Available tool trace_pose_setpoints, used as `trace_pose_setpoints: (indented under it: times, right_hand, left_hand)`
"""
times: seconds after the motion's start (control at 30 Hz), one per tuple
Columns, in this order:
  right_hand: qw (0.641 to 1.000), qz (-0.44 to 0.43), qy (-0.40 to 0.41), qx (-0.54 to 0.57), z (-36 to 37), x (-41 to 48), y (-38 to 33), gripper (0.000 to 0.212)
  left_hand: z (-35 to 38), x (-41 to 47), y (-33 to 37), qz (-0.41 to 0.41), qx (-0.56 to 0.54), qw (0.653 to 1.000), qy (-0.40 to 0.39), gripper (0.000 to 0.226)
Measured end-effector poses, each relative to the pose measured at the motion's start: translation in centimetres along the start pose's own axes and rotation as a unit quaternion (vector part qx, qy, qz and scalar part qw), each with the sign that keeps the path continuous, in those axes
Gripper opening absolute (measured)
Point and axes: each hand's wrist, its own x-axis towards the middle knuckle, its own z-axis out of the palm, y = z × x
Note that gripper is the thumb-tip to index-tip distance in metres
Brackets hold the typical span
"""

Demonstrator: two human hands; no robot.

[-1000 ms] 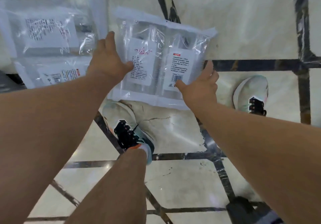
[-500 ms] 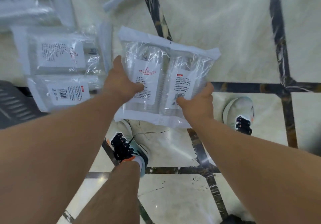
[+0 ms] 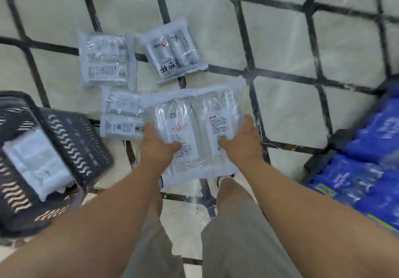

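I hold a clear plastic pack (image 3: 194,131) with two white printed labels out in front of me, above the floor. My left hand (image 3: 158,148) grips its left edge, thumb curled over the front. My right hand (image 3: 241,141) grips its right edge the same way. The pack's lower edge hides my feet. The view is blurred.
Three similar clear packs lie on the tiled floor: one (image 3: 108,59) at upper left, one (image 3: 172,49) beside it, one (image 3: 121,115) just left of my hands. A black slotted basket (image 3: 71,135) with a white pack inside stands at left. Blue packages (image 3: 367,163) are stacked at right.
The camera has risen and pulled back, so more floor, the basket and the blue packages have come into view. Both hands keep the same grip on the pack.
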Motion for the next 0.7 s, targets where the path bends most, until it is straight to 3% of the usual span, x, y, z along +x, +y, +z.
trace_pose_setpoints:
  times: [0.17,0.33,0.5,0.7]
  right_hand:
    - [0.997,-0.076,0.019,0.003,-10.1,-8.7,-4.6,0.097]
    - [0.985,-0.172,0.015,-0.027,-14.6,-16.0,-9.1,0.099]
    - [0.951,-0.291,-0.039,-0.101,-14.6,-21.7,-14.0,0.101]
    - [0.888,-0.416,-0.092,-0.174,-7.9,-29.2,-20.3,0.108]
  left_hand:
    - [-5.7,-11.7,5.6,0.041,-0.069,0.996,0.041,0.091]
    - [-10.7,-19.3,5.5,0.021,-0.109,0.986,0.126,0.102]
    - [-15.5,-25.8,1.3,0.01,-0.186,0.958,0.216,0.086]
    - [-21.3,-29.8,-7.6,-0.036,-0.269,0.912,0.308,0.075]
